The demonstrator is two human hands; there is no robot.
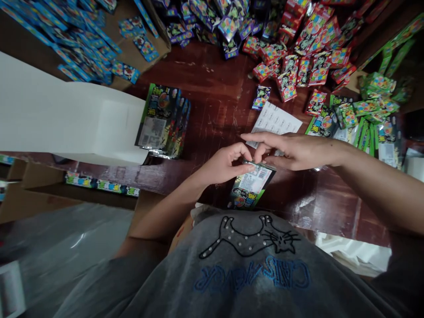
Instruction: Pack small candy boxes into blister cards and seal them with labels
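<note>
A black and green printed snack bag (252, 187) lies at a tilt near the table's front edge, its barcode label facing up. My left hand (228, 163) is closed on the upper edge of this bag, with thumb and forefinger pinched together. At the same edge, the curled fingers and thumb of my right hand (291, 150) are on the bag's right part; its index finger stretches out to the left. Partly under that hand, a white sheet of small printed stickers (278, 119) lies on the table. A small purple packet (261, 97) rests just beyond the sheet.
A stack of black and green bags (164, 121) stands left, beside a white open box (122, 119). Blue packets (89, 39), purple packets (228, 22), red packets (311, 57) and green packets (374, 104) are heaped around the far side. Cardboard boxes (49, 194) sit below left.
</note>
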